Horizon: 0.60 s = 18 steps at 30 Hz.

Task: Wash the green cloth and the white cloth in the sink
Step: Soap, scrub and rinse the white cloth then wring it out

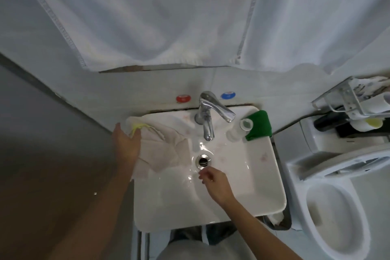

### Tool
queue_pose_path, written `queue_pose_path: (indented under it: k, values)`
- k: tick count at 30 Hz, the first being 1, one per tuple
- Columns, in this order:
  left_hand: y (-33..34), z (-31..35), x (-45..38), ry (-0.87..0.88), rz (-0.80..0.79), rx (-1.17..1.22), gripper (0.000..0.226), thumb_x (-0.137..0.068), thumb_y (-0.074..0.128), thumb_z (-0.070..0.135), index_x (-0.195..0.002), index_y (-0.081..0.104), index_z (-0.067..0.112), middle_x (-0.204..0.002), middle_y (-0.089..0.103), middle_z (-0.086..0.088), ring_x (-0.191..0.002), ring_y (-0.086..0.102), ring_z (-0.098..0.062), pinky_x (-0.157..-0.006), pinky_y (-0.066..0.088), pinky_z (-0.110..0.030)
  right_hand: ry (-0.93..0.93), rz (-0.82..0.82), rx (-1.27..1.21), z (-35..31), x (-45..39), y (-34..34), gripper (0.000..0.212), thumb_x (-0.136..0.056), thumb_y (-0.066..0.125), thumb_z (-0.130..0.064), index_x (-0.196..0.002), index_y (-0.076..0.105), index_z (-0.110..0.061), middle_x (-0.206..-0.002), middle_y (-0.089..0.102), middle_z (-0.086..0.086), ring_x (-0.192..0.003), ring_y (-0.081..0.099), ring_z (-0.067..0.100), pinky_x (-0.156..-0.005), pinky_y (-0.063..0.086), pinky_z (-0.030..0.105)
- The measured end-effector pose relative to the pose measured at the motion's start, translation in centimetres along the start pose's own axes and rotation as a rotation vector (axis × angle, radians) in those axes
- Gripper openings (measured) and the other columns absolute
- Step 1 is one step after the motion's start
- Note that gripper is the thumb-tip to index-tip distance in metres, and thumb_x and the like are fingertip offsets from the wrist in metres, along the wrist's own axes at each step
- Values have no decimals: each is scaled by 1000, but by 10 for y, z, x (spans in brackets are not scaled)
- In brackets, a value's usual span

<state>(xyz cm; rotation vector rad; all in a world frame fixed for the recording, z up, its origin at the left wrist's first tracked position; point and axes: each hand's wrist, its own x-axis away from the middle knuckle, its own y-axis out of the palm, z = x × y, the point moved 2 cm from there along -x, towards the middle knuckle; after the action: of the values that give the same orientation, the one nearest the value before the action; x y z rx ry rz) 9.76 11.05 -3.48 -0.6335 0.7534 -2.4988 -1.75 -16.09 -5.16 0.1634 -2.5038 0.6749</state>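
Note:
The white cloth (162, 150) lies draped over the left rim of the white sink (242, 202), one corner hanging into the basin. My left hand (126, 143) rests on its left part with fingers straight, next to a yellow strip on the cloth. The green cloth (260, 125) sits folded on the sink's back right corner. My right hand (213, 181) hovers in the basin just in front of the drain (203, 160), fingers loosely curled and holding nothing. The basin looks wet.
A chrome tap (207, 116) stands at the sink's back, red and blue discs on the wall behind it. A small clear cup (242, 127) stands beside the green cloth. A toilet (337, 207) is on the right, a metal rack (354, 103) above it. A white curtain hangs behind.

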Motion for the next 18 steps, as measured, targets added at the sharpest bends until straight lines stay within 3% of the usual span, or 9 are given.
queue_pose_path:
  k: [3,6,8,11,14,18]
  values:
    - [11,3,-17,-23,-107,-70,93,-85,69,35,-153,9,18,-157,12,-19,-143,19,-34,-115,21,-45,-10,-19,11,2,3,5,27,-84,53,-19,-76,57,-45,-80,70,-8,-80,67,16,-81,54,36]
    - [28,3,-22,-40,-191,-163,96,-83,69,37,-153,4,26,-157,7,-19,-141,22,-38,-112,24,-46,11,-24,67,12,5,5,34,-88,55,-12,-76,56,-44,-82,71,-8,-79,67,13,-80,54,35]
    - [36,2,-19,-17,-198,-247,86,-88,65,33,-152,9,27,-155,16,-21,-136,30,-42,-108,27,-47,15,-16,87,20,6,2,34,-88,55,-12,-77,57,-44,-80,71,-9,-77,66,12,-79,54,35]
    - [33,-1,-16,68,-154,-259,65,-93,55,23,-150,23,26,-132,45,-27,-120,47,-44,-100,36,-48,22,-12,92,27,7,-5,31,-87,55,-14,-77,59,-43,-80,71,-9,-77,66,12,-79,54,35]
    - [24,-7,-4,113,-98,-295,54,-94,51,19,-145,35,22,-128,51,-24,-115,51,-44,-97,40,-49,24,-1,99,30,8,-13,34,-88,55,-9,-77,59,-41,-80,71,-10,-79,66,13,-80,54,35]
    - [8,-9,21,235,26,-171,53,-84,59,4,-135,52,17,-127,58,-18,-109,58,-40,-95,45,-47,10,-10,98,27,2,-25,35,-89,55,-5,-78,61,-37,-79,70,-9,-78,66,11,-78,54,34]
